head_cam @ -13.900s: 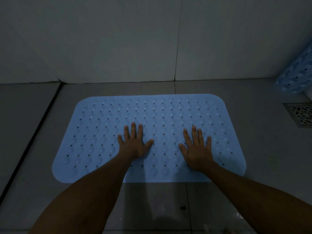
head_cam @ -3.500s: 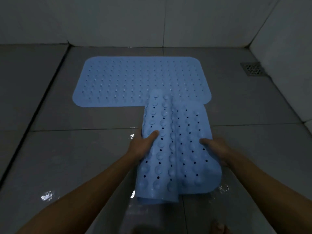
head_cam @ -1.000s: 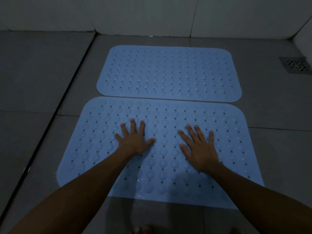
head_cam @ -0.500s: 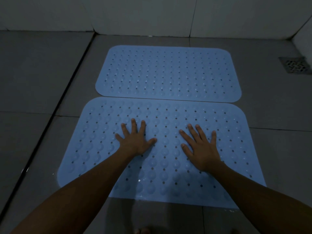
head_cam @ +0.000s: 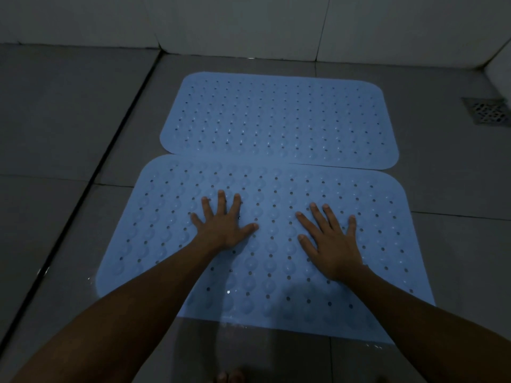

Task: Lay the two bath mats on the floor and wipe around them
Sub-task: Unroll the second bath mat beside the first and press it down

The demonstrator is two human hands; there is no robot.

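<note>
Looking down in dim light, the head view cuts off both forearms at the bottom edge, and toes there are barely visible. The near mat (head_cam: pixel 265 244) lies flat on the tiled floor (head_cam: pixel 63 128), its far edge touching or slightly overlapping the far mat (head_cam: pixel 279 120); which one lies on top is hard to tell. The left hand (head_cam: pixel 224 225) and right hand (head_cam: pixel 331 244) press on the near mat, fingers spread wide, holding nothing. A drain (head_cam: pixel 488 109) sits at the right, near the wall (head_cam: pixel 249 23).
</note>
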